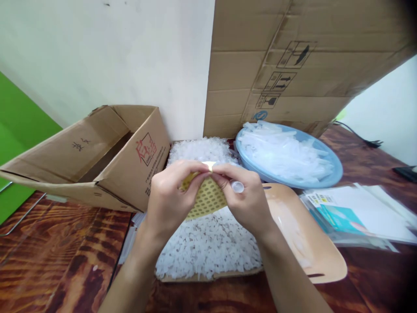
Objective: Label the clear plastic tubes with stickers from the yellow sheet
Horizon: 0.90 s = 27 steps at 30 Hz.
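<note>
Left hand (pixel 169 191) and right hand (pixel 246 198) both got fingers (pixel 195 166) pinched tight on a yellow dotted sheet (pixel 208 200) over some whitish bits (pixel 208 248), plus a clear plastic piece (pixel 237 187) tucked in the right.

Yellow sheet (pixel 208 201) partly hidden by left hand (pixel 172 191) and right hand (pixel 246 198), large carton (pixel 293 56) cropped at top

From my remote station I run the left forearm (pixel 133 265) and right forearm (pixel 286 261), both bare, forward and inward. My left hand (pixel 172 195) pinches thumb against index finger; my right hand (pixel 246 198) mirrors it, thumb tips close together. The other fingers are mostly hidden.
</note>
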{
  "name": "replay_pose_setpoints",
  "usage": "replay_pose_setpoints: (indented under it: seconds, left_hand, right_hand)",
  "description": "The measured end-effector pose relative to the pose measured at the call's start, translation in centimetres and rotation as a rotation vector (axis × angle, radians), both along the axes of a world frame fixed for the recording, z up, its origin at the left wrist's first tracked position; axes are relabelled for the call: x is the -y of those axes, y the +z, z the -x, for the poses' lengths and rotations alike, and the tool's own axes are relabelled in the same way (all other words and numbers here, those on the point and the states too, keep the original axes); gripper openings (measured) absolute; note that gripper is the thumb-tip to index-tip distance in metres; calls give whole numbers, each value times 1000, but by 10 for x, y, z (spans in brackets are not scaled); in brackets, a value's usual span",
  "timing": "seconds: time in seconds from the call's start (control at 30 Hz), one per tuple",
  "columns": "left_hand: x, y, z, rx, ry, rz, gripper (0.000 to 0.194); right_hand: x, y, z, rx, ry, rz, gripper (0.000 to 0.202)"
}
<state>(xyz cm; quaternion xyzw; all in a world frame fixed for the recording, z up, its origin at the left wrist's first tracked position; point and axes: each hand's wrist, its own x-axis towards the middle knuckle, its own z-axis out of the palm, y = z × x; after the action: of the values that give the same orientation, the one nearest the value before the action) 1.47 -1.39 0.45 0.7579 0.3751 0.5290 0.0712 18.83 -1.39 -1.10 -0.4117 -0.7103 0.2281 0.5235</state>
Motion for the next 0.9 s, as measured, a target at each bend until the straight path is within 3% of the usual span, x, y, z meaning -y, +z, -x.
replay_pose_setpoints:
  seconds: [0.27, 0.47, 0.9]
  left_hand:
    - [-2, -2, 1, -101, -20, -69, 12]
    - [-2, 0, 3, -52, -24, 7, 11]
    - [-3, 0, 2, -105, -42, -89, 13]
  right_hand:
    - [0, 0, 0, 54, -11, -15, 28]
    - [1, 0, -2, 83, -31, -55, 34]
    - [2, 1, -2, 94, -27, -100, 39]
